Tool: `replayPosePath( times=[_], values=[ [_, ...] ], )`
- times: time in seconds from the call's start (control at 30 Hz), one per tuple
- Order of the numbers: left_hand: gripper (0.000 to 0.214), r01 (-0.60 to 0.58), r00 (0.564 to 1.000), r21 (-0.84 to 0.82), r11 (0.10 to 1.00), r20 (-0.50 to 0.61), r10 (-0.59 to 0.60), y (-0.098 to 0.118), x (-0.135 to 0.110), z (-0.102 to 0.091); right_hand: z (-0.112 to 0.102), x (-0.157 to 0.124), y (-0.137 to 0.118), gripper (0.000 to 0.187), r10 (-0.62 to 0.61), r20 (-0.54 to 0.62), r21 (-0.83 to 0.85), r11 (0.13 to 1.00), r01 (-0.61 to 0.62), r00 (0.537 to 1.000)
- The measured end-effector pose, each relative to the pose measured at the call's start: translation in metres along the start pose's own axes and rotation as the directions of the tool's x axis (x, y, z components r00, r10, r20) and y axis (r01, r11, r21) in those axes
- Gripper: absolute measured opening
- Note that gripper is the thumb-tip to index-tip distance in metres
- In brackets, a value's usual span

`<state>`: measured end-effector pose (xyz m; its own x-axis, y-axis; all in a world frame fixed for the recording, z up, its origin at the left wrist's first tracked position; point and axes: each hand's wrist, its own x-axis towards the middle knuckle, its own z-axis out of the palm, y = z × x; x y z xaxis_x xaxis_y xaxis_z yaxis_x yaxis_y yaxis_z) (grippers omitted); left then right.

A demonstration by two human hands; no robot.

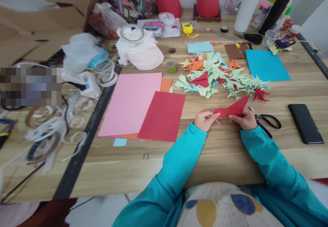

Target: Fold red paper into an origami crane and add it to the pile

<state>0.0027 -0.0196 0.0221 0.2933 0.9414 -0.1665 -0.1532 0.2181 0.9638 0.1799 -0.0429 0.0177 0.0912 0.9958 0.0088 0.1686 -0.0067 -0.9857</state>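
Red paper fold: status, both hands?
Left hand and right hand both pinching the folded red paper just above the table. Scissors beside right hand, phone farther right. Nothing obstructing.

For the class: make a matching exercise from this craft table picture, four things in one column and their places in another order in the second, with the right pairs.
Things:
1. folded red paper
2. scissors
3. black phone
4. pink sheet

Places:
A. flat at the table's right edge
B. held between both hands
C. partly under a red sheet
D. just beside the right hand

Pairs: 1-B, 2-D, 3-A, 4-C. The left hand pinches the paper's left end.
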Motion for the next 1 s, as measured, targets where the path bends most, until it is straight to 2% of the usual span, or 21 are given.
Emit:
replayPosePath(
  times=[0.2,0.3,0.4,0.73,1.0],
  values=[
    [0.038,0.074,0.997,-0.023,0.997,0.036,-0.073,0.000,-0.001,0.005,0.004,-0.004,-0.002,0.023,0.078,0.084,0.049,0.995,-0.082,0.993],
    [0.031,0.105,0.993,0.034,0.994,0.050,-0.106,0.000,-0.003,0.008,0.008,-0.005,-0.001,0.027,0.097,0.123,0.061,0.993,-0.105,0.988],
    [0.029,0.113,0.990,0.047,0.993,0.081,-0.116,0.001,-0.003,0.007,0.010,-0.006,-0.001,0.022,0.116,0.152,0.053,0.991,-0.125,0.982],
    [0.035,0.131,0.989,0.061,0.990,0.066,-0.135,0.006,-0.001,0.003,0.010,-0.006,-0.006,0.026,0.126,0.186,0.151,0.976,-0.155,0.974],
    [0.037,0.140,0.988,0.037,0.989,0.059,-0.142,0.004,-0.001,0.003,0.009,-0.008,-0.008,0.034,0.200,0.163,0.103,0.971,-0.218,0.966]
  ],
)
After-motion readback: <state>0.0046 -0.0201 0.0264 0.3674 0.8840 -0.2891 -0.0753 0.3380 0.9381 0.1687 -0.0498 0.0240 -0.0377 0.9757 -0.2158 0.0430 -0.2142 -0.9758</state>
